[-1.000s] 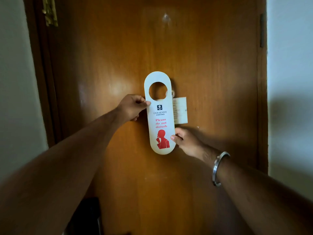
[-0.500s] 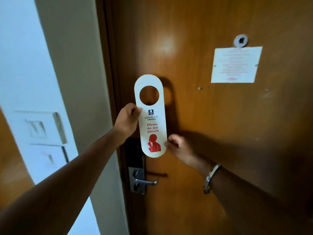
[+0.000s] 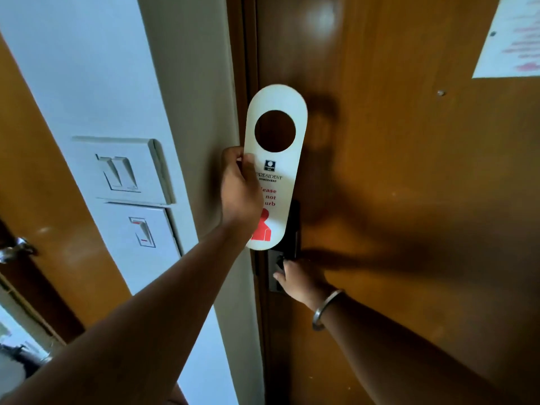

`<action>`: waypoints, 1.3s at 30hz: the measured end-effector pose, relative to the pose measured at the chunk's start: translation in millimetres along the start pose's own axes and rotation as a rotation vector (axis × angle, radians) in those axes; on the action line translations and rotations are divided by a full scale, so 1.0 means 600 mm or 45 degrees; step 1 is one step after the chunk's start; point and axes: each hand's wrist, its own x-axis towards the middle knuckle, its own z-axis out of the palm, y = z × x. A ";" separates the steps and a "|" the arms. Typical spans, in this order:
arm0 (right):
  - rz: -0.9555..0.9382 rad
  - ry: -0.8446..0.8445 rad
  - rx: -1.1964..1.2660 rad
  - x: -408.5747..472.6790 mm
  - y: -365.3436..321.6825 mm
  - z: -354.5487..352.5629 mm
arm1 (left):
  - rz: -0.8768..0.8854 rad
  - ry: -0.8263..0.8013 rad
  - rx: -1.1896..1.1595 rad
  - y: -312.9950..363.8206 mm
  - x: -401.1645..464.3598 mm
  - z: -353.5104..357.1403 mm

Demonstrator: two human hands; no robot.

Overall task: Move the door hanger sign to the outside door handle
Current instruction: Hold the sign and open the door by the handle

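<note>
A brown wooden door fills the right of the view, w/ a pale wall strip at its left edge. The door hanger sign is held upright in front of the door's left edge, just above the lock plate; its round hole is at the top, red "do not disturb" print and a red figure at the bottom, partly covered. It is pinched at its left edge by the left hand, thumb on the front face, fingers behind, closed on the card. The right hand is lower, at the lock plate, fingers curled there; whether the handle itself is gripped cannot be told, since it is hidden by the hand. A metal bangle is worn on that wrist.

A dark panel is seen behind the sign's lower end, above the plate. A white notice is fixed to the door at upper right, well apart from the sign. Two switch plates are mounted on the wall to the left, one above the other. Further left, another wooden door w/ a metal handle is seen. The door face betw. sign and notice is bare except for a small screw and dark shadows of the arms.
</note>
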 end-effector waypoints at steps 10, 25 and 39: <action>0.181 0.174 0.225 0.012 0.010 0.074 | 0.093 -0.161 -0.135 -0.037 -0.009 -0.031; 0.161 0.009 0.234 -0.055 0.000 0.061 | 0.100 -0.070 -0.065 -0.027 -0.065 -0.064; -0.112 0.088 -0.335 -0.199 -0.044 0.025 | 0.028 0.027 0.187 -0.002 -0.166 -0.209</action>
